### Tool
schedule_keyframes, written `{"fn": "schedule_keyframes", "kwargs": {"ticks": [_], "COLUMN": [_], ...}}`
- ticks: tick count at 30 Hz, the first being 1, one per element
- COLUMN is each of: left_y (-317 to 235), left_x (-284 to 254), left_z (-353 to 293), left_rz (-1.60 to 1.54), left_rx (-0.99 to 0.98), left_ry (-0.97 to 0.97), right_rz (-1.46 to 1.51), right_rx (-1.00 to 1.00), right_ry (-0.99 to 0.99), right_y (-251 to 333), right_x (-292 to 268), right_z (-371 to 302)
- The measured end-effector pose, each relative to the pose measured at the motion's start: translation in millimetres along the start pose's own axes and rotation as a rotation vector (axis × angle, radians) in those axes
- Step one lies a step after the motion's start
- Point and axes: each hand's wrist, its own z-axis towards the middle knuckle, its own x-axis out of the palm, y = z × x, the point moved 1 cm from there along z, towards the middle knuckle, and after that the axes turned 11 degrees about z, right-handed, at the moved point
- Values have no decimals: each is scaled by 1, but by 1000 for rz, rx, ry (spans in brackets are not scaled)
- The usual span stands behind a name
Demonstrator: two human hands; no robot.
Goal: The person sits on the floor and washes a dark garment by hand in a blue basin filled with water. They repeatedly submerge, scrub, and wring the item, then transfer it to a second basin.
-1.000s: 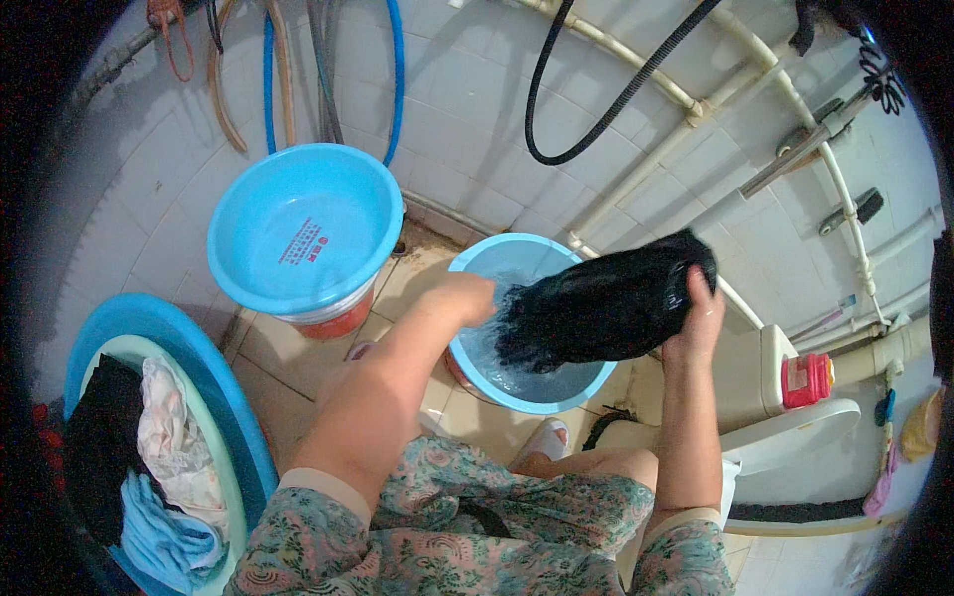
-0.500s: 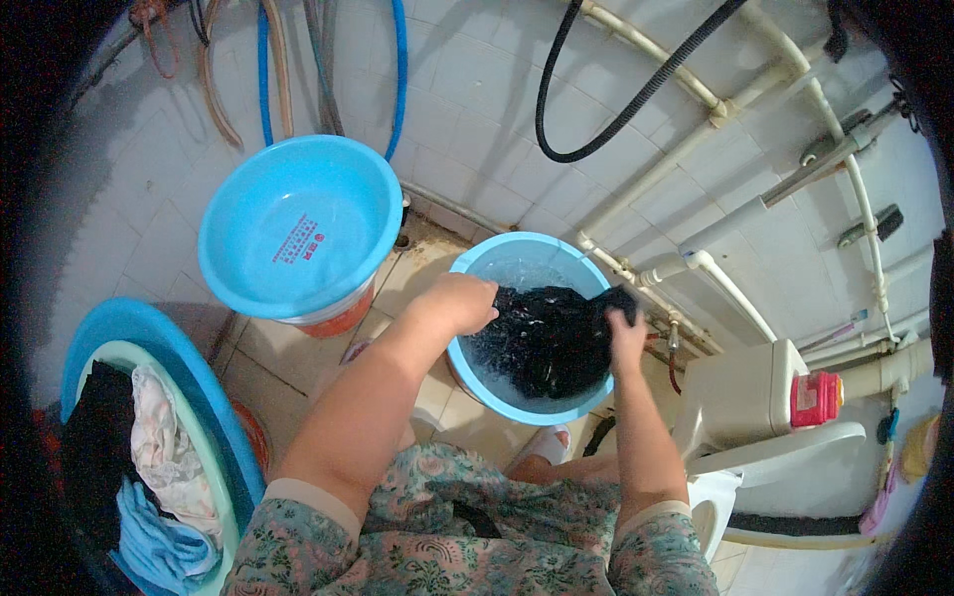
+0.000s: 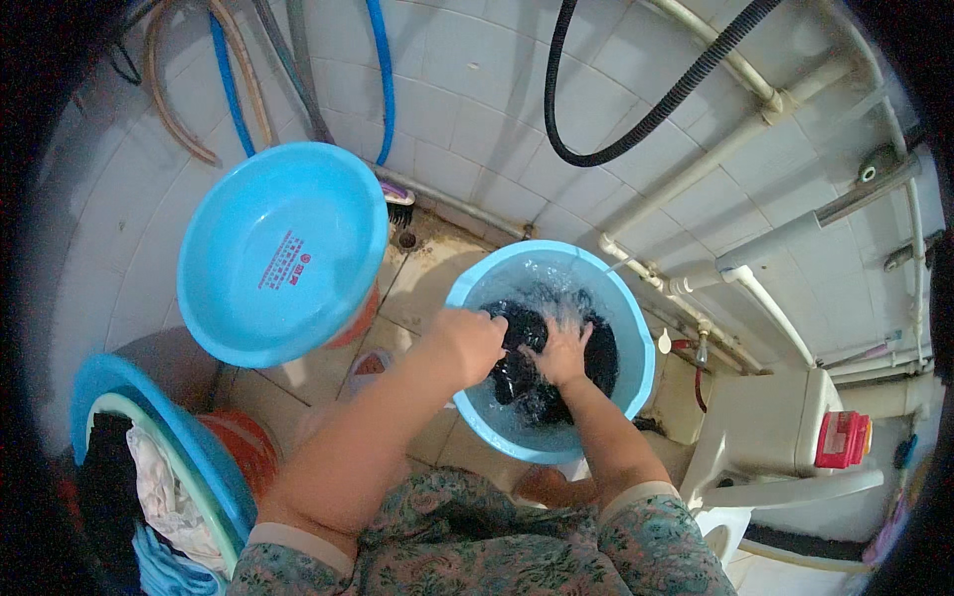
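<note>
A wet black garment [image 3: 599, 360] lies bunched and partly under water in a light blue basin [image 3: 641, 308] on the floor before me. My left hand [image 3: 475, 343] is closed on the cloth at the basin's left side. Spread fingers press down from my right hand [image 3: 559, 350], flat on the garment near the middle, where the water splashes up. A thin stream of water appears to come in at the basin's right rim. The garment's exact kind does not show.
Left of me, an empty blue basin [image 3: 288, 328] rests on a red bucket. Nearer, a pale green tub [image 3: 214, 507] inside a blue one holds black, white and blue laundry. A toilet [image 3: 775, 427] stands at right. Pipes [image 3: 686, 189] and a black hose [image 3: 676, 94] run along the tiled wall.
My right hand has let go of the raised cloth, moved left and pressed down with open fingers. The garment has sunk lower into the water. The view has shifted slightly.
</note>
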Motion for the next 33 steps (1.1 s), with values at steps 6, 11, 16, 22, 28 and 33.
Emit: {"fn": "schedule_keyframes", "kwargs": {"ticks": [6, 11, 16, 22, 28, 33], "left_y": [-3, -12, -1, 2, 3, 4], "left_x": [2, 10, -2, 2, 6, 4], "left_z": [6, 5, -9, -8, -21, -24], "left_rz": [-36, -37, -42, -29, -59, -81], "left_rx": [32, 75, -7, -25, -31, -23], "left_ry": [-52, -122, -102, -61, -69, -123], "right_rz": [-266, -198, 593, 1589, 1691, 1922], "right_rx": [-88, -10, 317, 302, 6, -71], "right_ry": [-214, -77, -4, -589, -515, -311], "right_y": [-4, 11, 16, 1, 64, 81], "right_x": [36, 17, -42, -148, -259, -289], "right_z": [23, 17, -33, -84, -90, -88]}}
